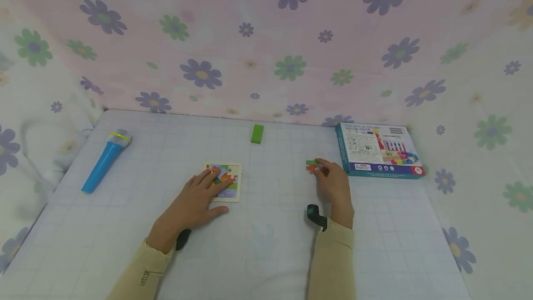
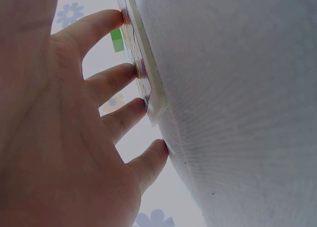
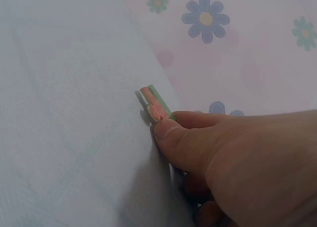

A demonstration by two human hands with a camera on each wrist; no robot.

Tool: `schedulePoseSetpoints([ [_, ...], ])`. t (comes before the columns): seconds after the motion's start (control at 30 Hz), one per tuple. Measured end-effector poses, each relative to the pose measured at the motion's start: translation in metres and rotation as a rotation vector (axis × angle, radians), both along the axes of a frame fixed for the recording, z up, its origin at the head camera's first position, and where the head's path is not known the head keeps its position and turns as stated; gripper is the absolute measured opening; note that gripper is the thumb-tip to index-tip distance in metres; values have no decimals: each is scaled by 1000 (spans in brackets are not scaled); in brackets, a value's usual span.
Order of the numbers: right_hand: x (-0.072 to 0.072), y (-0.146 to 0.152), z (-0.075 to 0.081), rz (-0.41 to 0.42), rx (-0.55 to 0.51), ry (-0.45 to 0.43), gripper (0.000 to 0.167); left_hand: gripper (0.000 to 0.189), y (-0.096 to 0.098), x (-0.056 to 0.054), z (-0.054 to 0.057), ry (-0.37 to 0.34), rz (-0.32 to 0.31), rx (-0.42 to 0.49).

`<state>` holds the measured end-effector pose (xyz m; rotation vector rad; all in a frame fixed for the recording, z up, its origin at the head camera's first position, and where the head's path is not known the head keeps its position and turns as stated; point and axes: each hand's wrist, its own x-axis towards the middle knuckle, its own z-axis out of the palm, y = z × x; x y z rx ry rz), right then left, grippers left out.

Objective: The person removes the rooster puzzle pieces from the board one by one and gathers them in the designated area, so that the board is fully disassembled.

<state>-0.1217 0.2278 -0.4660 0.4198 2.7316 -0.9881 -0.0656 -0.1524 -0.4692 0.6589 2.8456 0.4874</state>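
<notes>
Lead: Where is the loose puzzle piece [image 1: 311, 166] sitting?

Deputy: At the tips of the right grip [image 1: 334, 186]. Thumb and forefinger are pinching it by one side, nearly closed, presumably leaving the rest of it exposed for fitting. Whether it is touching the surface [image 1: 266, 256], I cannot tell.

Lead: And the left grip [image 1: 195, 205]?

Deputy: It is grasping nothing. Its extended fingers are resting spread across the framed puzzle [image 1: 239, 186], probably steadying it.

Lead: Surroundings?

Deputy: A green block [image 1: 257, 134] is lying beyond and between both grips. A printed box [image 1: 379, 149] is lying just right of the right grip; a blue microphone [image 1: 104, 163], well left of the left grip. Neither is seemingly serving this work.
</notes>
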Motion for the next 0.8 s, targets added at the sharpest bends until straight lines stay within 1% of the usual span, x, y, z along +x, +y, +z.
schedulePoseSetpoints([
  [0.13,-1,0,-1,14,-1,-6,44,71,0,0,2,1,0,4],
  [0.3,-1,2,1,8,-27,-22,46,70,1,1,4,0,3,18],
  [0.57,1,2,1,-8,-47,-22,46,69,2,2,4,-3,4,17],
  [0.8,-1,2,1,10,-37,-17,43,68,1,1,4,-4,3,17],
])
